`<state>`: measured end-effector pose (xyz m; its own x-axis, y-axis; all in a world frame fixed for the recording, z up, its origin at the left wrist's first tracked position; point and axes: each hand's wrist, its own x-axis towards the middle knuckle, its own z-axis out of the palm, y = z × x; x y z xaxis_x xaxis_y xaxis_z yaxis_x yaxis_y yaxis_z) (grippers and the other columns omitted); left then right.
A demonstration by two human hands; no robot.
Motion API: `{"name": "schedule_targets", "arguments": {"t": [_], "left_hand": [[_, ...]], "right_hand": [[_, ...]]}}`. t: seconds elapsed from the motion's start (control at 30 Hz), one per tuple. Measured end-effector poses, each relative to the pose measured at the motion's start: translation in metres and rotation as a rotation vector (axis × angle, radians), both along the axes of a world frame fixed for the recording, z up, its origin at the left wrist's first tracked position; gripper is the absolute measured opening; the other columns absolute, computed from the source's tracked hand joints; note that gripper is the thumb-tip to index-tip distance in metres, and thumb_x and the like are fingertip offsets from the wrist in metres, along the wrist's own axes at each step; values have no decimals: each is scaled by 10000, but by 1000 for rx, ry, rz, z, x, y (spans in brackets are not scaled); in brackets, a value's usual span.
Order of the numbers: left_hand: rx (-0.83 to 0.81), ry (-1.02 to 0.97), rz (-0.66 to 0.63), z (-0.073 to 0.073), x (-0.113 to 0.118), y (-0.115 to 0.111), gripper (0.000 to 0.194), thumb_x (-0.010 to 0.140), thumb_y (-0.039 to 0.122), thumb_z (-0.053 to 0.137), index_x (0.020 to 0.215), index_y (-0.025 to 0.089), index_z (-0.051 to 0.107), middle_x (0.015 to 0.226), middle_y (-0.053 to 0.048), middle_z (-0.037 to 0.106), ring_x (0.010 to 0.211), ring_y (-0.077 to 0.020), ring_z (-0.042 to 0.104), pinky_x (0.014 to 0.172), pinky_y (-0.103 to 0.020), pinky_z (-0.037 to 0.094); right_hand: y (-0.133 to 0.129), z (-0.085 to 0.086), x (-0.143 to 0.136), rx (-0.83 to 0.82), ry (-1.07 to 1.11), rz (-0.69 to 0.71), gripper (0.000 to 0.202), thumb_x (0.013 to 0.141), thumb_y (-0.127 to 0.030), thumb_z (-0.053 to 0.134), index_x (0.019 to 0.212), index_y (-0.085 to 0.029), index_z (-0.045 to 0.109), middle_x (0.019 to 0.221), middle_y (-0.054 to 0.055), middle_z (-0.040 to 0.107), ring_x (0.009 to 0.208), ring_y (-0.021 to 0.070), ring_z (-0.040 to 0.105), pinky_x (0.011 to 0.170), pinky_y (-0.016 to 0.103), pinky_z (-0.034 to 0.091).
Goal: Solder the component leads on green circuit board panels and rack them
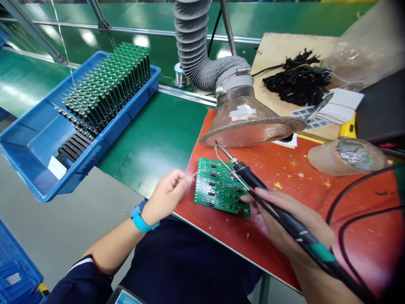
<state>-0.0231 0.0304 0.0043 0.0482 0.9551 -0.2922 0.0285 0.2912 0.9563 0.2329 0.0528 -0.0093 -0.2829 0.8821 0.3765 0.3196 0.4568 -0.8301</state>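
A green circuit board (218,185) with rows of small black parts lies on the red mat in front of me. My right hand (294,223) is closed around a soldering iron (281,215) with a thin metal tube along its side. The iron's tip points up and left, above the board's far edge, under the fume hood. Fingers of that hand also reach the board's right edge. At the board's left edge, my left hand (169,192) is pinched, with a blue band on the wrist. Its fingertips are blurred, and what they hold is unclear.
A blue bin (126,118) with several upright circuit boards (107,84) stands at left. A fume hood (249,118) on a grey hose hangs behind the board. Solder spool (181,76), black cables (297,78) and a round cup (344,156) sit around; iron cords loop at right.
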Motion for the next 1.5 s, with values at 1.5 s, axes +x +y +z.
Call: {"name": "schedule_targets", "arguments": {"t": [1.5], "left_hand": [[-223, -969, -303, -29, 95, -25, 572, 662, 472, 851, 691, 178, 361, 611, 110, 389, 398, 8, 223, 374, -148, 157]], "right_hand": [[-42, 12, -16, -197, 392, 42, 434, 807, -151, 694, 1155, -367, 552, 1014, 8, 619, 812, 154, 720, 626, 230, 610]]}}
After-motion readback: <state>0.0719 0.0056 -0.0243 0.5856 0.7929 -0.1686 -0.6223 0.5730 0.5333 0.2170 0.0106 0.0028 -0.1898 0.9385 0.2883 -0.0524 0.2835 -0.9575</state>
